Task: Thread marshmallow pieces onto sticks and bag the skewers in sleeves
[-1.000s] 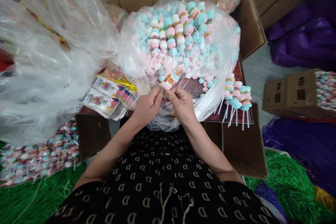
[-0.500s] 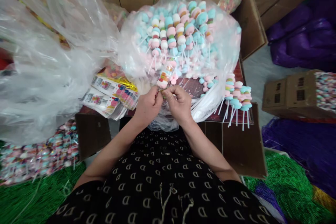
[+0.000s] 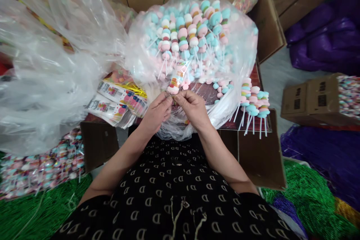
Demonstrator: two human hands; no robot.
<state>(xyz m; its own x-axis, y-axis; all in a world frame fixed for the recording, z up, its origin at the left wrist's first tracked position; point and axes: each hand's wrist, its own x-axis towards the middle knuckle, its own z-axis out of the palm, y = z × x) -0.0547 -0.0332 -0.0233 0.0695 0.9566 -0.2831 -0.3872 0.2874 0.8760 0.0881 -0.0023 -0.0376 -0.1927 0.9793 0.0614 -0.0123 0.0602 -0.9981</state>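
Note:
A candy skewer in a printed clear wrapper [image 3: 177, 77] lies just beyond my fingertips, its near end between my two hands. My left hand [image 3: 159, 111] is closed in a pinch at that end. Close beside it, my right hand [image 3: 192, 108] pinches with thumb and forefinger at the same spot. What the fingertips grip is too small to tell. Behind them, a large clear bag [image 3: 242, 41] bears many pink, blue and white marshmallow skewers [image 3: 194, 30]. Printed wrappers [image 3: 111, 101] and gold twist ties [image 3: 135, 89] lie left of my hands.
Several unwrapped skewers [image 3: 254, 101] overhang the table's right edge. Clear plastic [image 3: 50, 82] fills the left side. Cardboard boxes [image 3: 309, 99] and purple bags [image 3: 323, 37] stand at the right. Wrapped skewers [image 3: 45, 163] and green tinsel strands [image 3: 36, 210] are at lower left.
The fingers of both hands have shifted slightly at the wrapper's near end, and my left hand has turned and loosened a little. The wrapped skewer has barely moved.

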